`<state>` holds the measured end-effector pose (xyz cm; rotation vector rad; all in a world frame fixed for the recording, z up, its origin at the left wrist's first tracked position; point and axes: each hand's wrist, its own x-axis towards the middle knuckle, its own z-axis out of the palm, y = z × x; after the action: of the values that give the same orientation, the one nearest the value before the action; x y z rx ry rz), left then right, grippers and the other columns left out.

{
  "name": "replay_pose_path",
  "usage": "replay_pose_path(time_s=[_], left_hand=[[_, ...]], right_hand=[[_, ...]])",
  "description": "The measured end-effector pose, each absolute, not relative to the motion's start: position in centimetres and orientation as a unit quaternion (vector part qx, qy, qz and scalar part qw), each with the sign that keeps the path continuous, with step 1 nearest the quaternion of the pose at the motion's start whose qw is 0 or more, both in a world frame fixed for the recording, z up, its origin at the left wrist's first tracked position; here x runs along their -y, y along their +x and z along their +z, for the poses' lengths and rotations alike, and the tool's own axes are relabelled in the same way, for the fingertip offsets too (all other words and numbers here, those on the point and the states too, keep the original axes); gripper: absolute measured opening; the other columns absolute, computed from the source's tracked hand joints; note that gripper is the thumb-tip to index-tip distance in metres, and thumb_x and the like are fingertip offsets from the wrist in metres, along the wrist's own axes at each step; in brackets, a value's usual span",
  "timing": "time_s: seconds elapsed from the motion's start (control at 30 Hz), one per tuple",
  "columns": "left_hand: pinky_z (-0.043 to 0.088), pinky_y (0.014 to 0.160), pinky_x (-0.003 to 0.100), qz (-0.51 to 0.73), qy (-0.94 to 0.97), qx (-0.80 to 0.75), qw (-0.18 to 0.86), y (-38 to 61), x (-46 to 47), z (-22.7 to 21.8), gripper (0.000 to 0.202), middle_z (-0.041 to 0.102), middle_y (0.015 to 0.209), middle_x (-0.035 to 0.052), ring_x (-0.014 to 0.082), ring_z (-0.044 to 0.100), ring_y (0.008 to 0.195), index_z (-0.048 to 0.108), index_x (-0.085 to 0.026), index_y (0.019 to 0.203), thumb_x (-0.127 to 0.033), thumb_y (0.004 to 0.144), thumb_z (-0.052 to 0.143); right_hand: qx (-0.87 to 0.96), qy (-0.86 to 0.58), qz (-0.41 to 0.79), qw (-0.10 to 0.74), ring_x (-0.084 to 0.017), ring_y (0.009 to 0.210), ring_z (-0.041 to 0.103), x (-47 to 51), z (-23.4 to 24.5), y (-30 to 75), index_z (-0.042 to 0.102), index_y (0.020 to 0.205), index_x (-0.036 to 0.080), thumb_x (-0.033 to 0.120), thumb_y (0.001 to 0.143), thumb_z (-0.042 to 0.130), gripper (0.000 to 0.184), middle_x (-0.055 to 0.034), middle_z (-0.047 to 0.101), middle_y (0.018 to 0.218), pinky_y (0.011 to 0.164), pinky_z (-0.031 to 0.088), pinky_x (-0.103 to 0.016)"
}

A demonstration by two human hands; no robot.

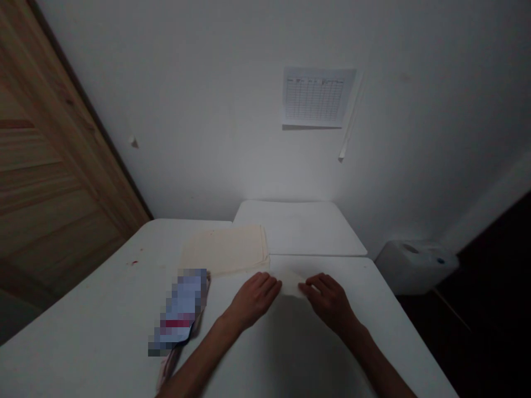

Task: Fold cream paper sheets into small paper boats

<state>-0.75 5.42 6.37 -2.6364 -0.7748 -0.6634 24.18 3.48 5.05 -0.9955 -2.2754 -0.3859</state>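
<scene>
Between my two hands is a small pale, thin sheet (pixel 290 284), held a little above or on the white table (pixel 315 342); I cannot tell whether it is paper or cloth. My left hand (pixel 258 292) pinches its left end with the fingers closed. The right end is pinched by my right hand (pixel 327 293), thumb and fingertips together. Just beyond my left hand lies a flat stack of cream-coloured sheets (pixel 226 249), their edges slightly uneven.
A pixelated, phone-like slab (pixel 180 309) lies left of my left forearm. At the back, a white board or tabletop (pixel 298 224) meets the wall. A printed table sheet (pixel 315 99) hangs there. A white plastic container (pixel 415 271) stands right, and a wooden door (pixel 62 149) left.
</scene>
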Motion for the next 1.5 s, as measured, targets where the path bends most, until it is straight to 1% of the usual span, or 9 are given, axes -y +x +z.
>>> replay_pose_path(time_s=[0.13, 0.27, 0.37, 0.5, 0.6, 0.83, 1.07, 1.33, 1.5], left_hand=[[0.047, 0.078, 0.036, -0.15, -0.938, 0.291, 0.116, -0.5, -3.6, 3.0, 0.014, 0.06, 0.089, 0.0074, 0.022, 0.055, 0.085, 0.058, -0.014, 0.102, -0.01, 0.091, 0.051], [0.047, 0.08, 0.034, -0.112, -0.935, 0.332, 0.046, -0.6, -2.6, 1.1, 0.014, 0.06, 0.096, 0.0071, 0.0215, 0.055, 0.089, 0.059, -0.017, 0.098, -0.009, 0.089, 0.053], [0.047, 0.082, 0.033, -0.125, -0.921, 0.368, -0.02, -0.8, -2.1, 1.3, 0.016, 0.061, 0.098, 0.0064, 0.0212, 0.055, 0.091, 0.06, -0.018, 0.096, -0.007, 0.088, 0.051], [0.047, 0.077, 0.031, -0.179, -0.89, 0.407, -0.101, -1.3, -1.6, 1.8, 0.015, 0.061, 0.09, 0.0058, 0.0208, 0.056, 0.087, 0.061, -0.019, 0.085, -0.008, 0.085, 0.05], [0.048, 0.076, 0.03, -0.246, -0.858, 0.427, -0.147, -1.6, -1.4, 1.4, 0.017, 0.061, 0.091, 0.0065, 0.0201, 0.057, 0.087, 0.062, -0.019, 0.092, -0.011, 0.087, 0.048], [0.05, 0.08, 0.034, -0.299, -0.806, 0.483, -0.164, -1.2, -2.1, 0.3, 0.015, 0.067, 0.09, 0.0067, 0.0212, 0.061, 0.087, 0.064, -0.02, 0.097, -0.025, 0.091, 0.052], [0.049, 0.089, 0.037, -0.298, -0.793, 0.509, -0.152, -0.7, -2.5, 0.3, 0.017, 0.068, 0.101, 0.0075, 0.0224, 0.062, 0.097, 0.065, -0.02, 0.099, -0.028, 0.091, 0.052], [0.049, 0.084, 0.034, -0.302, -0.77, 0.528, -0.193, -0.8, -3.3, 0.5, 0.016, 0.068, 0.101, 0.0064, 0.0212, 0.063, 0.092, 0.064, -0.021, 0.099, -0.026, 0.084, 0.058], [0.049, 0.076, 0.03, -0.274, -0.756, 0.544, -0.238, -0.6, -3.4, 1.2, 0.014, 0.068, 0.088, 0.0047, 0.0191, 0.063, 0.079, 0.065, -0.018, 0.092, -0.021, 0.079, 0.061]], right_hand=[[0.873, -0.392, -0.124, 0.263, -0.019, 0.079, 0.053, -2.3, 1.7, 24.1, 0.066, 0.091, 0.02, 0.009, 0.088, 0.054, 0.016, -0.0047, 0.064, 0.085, 0.077, 0.044, -0.033], [0.886, -0.399, -0.062, 0.228, -0.019, 0.083, 0.056, -1.5, 0.3, 24.4, 0.066, 0.092, 0.02, 0.007, 0.086, 0.056, 0.018, -0.0044, 0.066, 0.089, 0.08, 0.046, -0.033], [0.884, -0.415, -0.022, 0.214, -0.02, 0.088, 0.058, -0.9, 0.5, 24.8, 0.066, 0.098, 0.021, 0.005, 0.086, 0.054, 0.023, -0.005, 0.067, 0.096, 0.082, 0.047, -0.033], [0.864, -0.435, 0.036, 0.252, -0.019, 0.088, 0.059, -0.4, 0.6, 25.2, 0.067, 0.098, 0.022, 0.009, 0.09, 0.05, 0.023, -0.005, 0.069, 0.095, 0.08, 0.049, -0.033], [0.845, -0.449, 0.082, 0.279, -0.019, 0.087, 0.059, -0.4, 0.5, 25.3, 0.066, 0.095, 0.021, 0.015, 0.093, 0.048, 0.019, -0.0053, 0.069, 0.093, 0.078, 0.049, -0.033], [0.815, -0.47, 0.143, 0.307, -0.019, 0.085, 0.059, -0.9, 0.7, 25.4, 0.064, 0.09, 0.02, 0.025, 0.095, 0.048, 0.017, -0.0046, 0.068, 0.088, 0.078, 0.048, -0.032], [0.748, -0.55, 0.188, 0.321, -0.02, 0.085, 0.062, -2.3, -0.2, 26.0, 0.064, 0.106, 0.019, 0.031, 0.089, 0.055, 0.022, -0.0076, 0.066, 0.096, 0.08, 0.049, -0.033], [0.74, -0.572, 0.189, 0.3, -0.019, 0.079, 0.06, -2.7, -0.5, 25.8, 0.06, 0.115, 0.021, 0.034, 0.086, 0.054, 0.032, -0.0068, 0.065, 0.096, 0.076, 0.048, -0.033], [0.731, -0.584, 0.182, 0.302, -0.019, 0.074, 0.059, -2.6, -0.4, 25.6, 0.059, 0.115, 0.022, 0.034, 0.085, 0.055, 0.032, -0.0054, 0.064, 0.089, 0.072, 0.048, -0.032]])
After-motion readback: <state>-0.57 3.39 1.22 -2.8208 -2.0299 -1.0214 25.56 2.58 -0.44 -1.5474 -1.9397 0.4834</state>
